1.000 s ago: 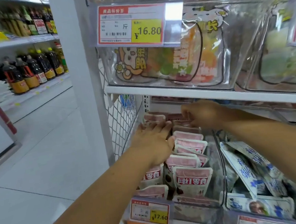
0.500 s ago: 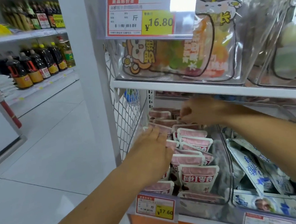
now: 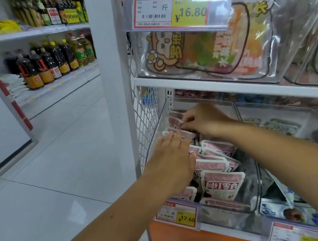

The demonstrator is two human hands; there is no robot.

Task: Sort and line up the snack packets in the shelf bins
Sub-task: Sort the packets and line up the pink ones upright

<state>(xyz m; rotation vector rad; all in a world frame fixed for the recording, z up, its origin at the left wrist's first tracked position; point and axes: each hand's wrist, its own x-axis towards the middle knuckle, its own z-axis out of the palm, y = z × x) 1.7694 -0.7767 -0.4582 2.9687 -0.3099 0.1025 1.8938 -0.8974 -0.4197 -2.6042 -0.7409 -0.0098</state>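
Locate the pink snack packets [image 3: 221, 185] in the clear bin [image 3: 253, 191] on the lower shelf [image 3: 229, 229], stacked in two rough rows from the front lip to the rear wall.

Compare with one second earlier:

- Left hand [image 3: 174, 157]: shifted rearward along the left row. Now lying flat, fingers straight, pressing down on the packet tops and gripping nothing.
- Right hand [image 3: 202, 120]: moved from the rear centre of the bin across to the rear left corner. Now curled, with fingertips [image 3: 183, 125] pinching the top edge of a rear packet [image 3: 174, 122].

Read this as a move from the middle of the bin to the back of the left row, with the front packets held down and one rear packet drawn into line. Lifted clear or only tugged among its neighbours: cannot tell.

Judge the right row as roughly overlapped and facing forward. Judge the left row as unfinished; most of it hidden under the left hand.

Treat the blue-and-white packets [image 3: 286, 195] in the neighbouring bin to the right as untouched, lying loose at mixed angles, and likely the next batch to sort.

Expect the held-down row to spring or slide once released. Release only after seating the rear packet.
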